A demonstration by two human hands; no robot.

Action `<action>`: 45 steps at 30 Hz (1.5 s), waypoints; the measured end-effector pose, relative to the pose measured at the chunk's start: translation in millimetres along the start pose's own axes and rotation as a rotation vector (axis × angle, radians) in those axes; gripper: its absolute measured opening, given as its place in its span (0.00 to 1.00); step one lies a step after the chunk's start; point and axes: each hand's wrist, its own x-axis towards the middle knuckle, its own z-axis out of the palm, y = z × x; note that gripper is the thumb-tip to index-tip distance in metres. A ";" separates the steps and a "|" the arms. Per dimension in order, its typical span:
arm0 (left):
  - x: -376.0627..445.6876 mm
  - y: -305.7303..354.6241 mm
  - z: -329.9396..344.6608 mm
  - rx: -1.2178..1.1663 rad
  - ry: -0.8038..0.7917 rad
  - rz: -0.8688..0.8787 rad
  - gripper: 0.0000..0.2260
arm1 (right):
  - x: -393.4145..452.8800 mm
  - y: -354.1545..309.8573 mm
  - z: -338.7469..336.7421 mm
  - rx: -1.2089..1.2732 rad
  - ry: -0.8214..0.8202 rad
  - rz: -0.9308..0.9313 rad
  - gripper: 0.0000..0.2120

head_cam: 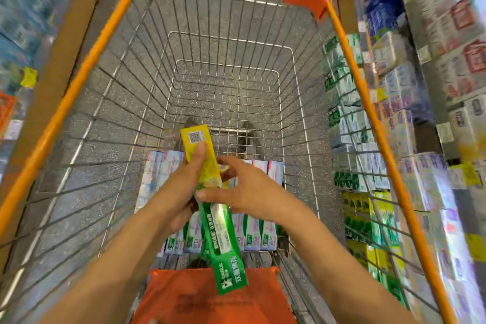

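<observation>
Long yellow-green toothpaste box (210, 197) — tilted lengthwise, yellow end up, held above cart's stacked boxes.

The wire cart (86, 71), rimmed in orange, is what carries everything. On its mesh floor, straight below the left hand (184, 192) and the right hand (249, 192), lies a near row of pale cartons (252, 234), packed side by side with their green-and-white ends turned toward the wrists (the print is too blurred to read). A far row of pale cartons (160, 173) touches it, showing just past the fingertips and out to either side of both hands. Under the forearms, an orange flap (200, 297) closes the cart's near end.
</observation>
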 end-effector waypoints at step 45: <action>-208.0 17.5 357.3 0.632 -0.463 0.462 0.08 | -392.0 27.4 -149.6 0.088 1.365 -0.047 0.24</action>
